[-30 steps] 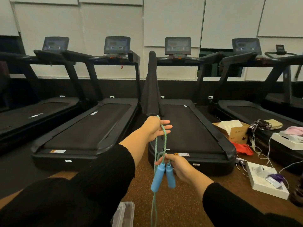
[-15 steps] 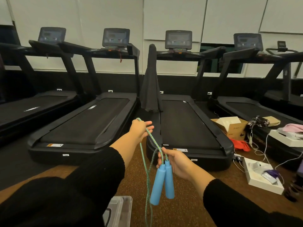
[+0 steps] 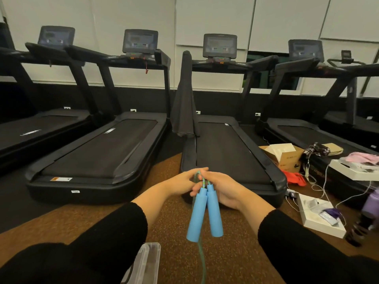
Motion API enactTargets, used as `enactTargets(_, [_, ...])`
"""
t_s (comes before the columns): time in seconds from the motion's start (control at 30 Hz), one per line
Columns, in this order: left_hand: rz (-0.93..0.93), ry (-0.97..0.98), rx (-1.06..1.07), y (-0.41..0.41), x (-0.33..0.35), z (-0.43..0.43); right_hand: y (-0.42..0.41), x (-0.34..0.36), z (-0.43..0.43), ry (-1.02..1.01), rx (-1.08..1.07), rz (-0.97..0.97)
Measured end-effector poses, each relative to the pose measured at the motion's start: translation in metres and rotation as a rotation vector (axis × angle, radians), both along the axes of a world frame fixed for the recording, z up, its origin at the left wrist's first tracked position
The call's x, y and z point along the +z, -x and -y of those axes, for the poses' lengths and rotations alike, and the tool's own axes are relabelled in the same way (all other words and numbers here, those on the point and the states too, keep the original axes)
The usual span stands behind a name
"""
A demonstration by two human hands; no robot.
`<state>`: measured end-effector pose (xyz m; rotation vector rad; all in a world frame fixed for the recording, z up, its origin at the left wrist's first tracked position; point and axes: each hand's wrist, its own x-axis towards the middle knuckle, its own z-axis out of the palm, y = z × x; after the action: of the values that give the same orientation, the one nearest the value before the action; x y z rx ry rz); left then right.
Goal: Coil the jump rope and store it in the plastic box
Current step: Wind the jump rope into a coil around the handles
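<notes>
The jump rope has two blue foam handles that hang side by side, pointing down, with a green cord dropping below them out of frame. My right hand grips the tops of both handles where the cord leaves them. My left hand meets it from the left, fingers pinched on the cord at the same spot. A clear plastic box lies on the floor at the bottom edge, partly hidden by my left sleeve.
Several black treadmills stand in a row ahead, one with a dark cloth hung on it. A cardboard box, white trays, cables and an orange item litter the brown floor at right.
My left hand has come down and right with the cord to join my right hand at the handle tops. The view has tilted down slightly.
</notes>
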<state>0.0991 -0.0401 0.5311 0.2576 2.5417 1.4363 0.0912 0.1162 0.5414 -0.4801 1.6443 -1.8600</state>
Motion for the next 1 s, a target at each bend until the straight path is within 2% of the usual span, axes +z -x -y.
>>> enactTargets(0.13, [-0.031,-0.142,0.017,0.001,0.007,-0.014,-0.005,0.01,-0.006,0.025,0.026,-0.025])
enactTargets(0.27, [-0.094,-0.179,0.04,0.01,0.017,-0.01,-0.005,0.012,-0.014,0.031,0.054,-0.04])
enactTargets(0.43, [-0.074,-0.288,0.174,0.022,0.022,0.004,-0.006,0.011,-0.023,0.076,0.114,-0.055])
enactTargets(0.57, [-0.054,-0.164,0.19,0.019,0.011,0.012,-0.008,0.015,-0.031,0.158,0.155,0.015])
enactTargets(0.67, [-0.032,-0.172,0.182,0.017,-0.003,0.013,-0.009,0.019,-0.04,0.227,0.125,0.015])
enactTargets(0.83, [0.019,-0.105,0.182,0.017,-0.025,0.017,-0.004,0.047,-0.054,0.388,0.047,-0.078])
enactTargets(1.0, [0.012,0.027,0.114,0.017,-0.017,0.005,0.007,0.093,-0.053,0.351,0.084,-0.201])
